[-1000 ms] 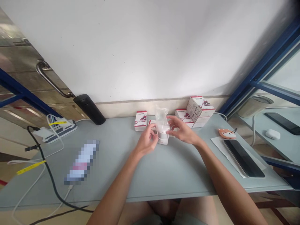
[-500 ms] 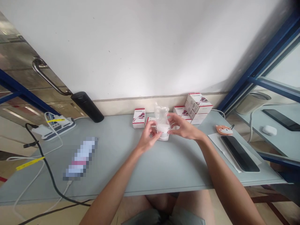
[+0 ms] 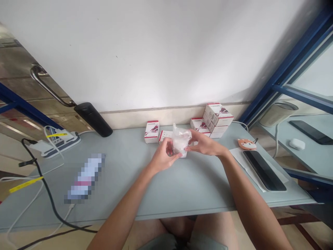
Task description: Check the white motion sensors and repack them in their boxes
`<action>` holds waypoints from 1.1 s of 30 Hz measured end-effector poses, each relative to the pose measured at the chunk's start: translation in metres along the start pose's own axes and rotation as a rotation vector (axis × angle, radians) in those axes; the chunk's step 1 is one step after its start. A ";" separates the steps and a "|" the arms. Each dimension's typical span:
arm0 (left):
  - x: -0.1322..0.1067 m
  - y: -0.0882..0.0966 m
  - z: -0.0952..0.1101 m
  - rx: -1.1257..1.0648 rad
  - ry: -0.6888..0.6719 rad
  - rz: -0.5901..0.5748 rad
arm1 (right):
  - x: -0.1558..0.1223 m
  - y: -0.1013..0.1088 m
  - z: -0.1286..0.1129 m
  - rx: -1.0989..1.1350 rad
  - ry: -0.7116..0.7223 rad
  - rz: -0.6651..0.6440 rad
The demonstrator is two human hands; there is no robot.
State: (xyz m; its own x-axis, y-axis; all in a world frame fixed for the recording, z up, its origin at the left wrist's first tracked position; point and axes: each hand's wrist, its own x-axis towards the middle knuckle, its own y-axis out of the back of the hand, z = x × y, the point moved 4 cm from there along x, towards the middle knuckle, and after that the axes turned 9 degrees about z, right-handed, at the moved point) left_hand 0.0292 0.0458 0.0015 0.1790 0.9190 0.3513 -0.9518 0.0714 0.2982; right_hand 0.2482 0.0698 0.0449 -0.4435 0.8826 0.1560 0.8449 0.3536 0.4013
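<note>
Both hands meet over the middle of the grey table [image 3: 166, 187]. My left hand [image 3: 162, 158] pinches the left side of a clear plastic bag [image 3: 180, 139] that wraps a small white object. My right hand [image 3: 205, 144] grips the bag's right side with curled fingers. The bagged item sits into or just above an open white box [image 3: 182, 152], whose contents I cannot make out. Right behind the hands stand small white-and-red boxes [image 3: 152, 131], one on the left and another partly hidden by the bag.
A stack of white-and-red boxes [image 3: 217, 119] stands at the back right. A black phone [image 3: 264, 170] on white paper and an orange fox-shaped item [image 3: 246, 143] lie right. A black cylinder [image 3: 93, 118], a power strip [image 3: 56, 143] with cables and a blurred object [image 3: 84, 178] lie left.
The plastic bag's top has been pressed lower and both hands have closed in tighter around it. The view has shifted slightly.
</note>
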 end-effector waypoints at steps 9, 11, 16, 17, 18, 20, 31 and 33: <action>0.003 0.005 0.004 0.081 0.054 -0.089 | -0.004 0.004 0.000 -0.144 -0.085 -0.108; 0.003 0.006 0.004 0.108 0.063 -0.093 | -0.005 0.008 -0.001 -0.166 -0.113 -0.078; 0.002 0.006 0.011 0.111 -0.042 -0.037 | -0.004 0.008 0.000 -0.159 -0.121 -0.044; 0.002 0.005 0.011 0.111 -0.053 -0.017 | -0.004 0.007 0.001 -0.175 -0.137 -0.058; 0.002 0.005 0.011 0.111 -0.043 -0.014 | -0.004 0.006 0.002 -0.200 -0.154 -0.076; 0.001 0.002 0.007 0.116 0.025 -0.065 | -0.004 0.005 0.003 -0.244 -0.173 -0.116; 0.001 -0.001 0.011 -0.022 0.100 -0.106 | -0.003 -0.003 -0.001 -0.239 -0.147 -0.154; 0.002 -0.002 0.009 -0.035 0.120 -0.113 | -0.003 -0.002 0.000 -0.249 -0.146 -0.146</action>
State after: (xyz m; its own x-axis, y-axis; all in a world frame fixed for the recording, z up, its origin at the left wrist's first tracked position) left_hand 0.0338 0.0438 0.0091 0.2561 0.9440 0.2078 -0.9358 0.1883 0.2979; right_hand 0.2477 0.0660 0.0434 -0.4919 0.8695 -0.0433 0.6686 0.4092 0.6209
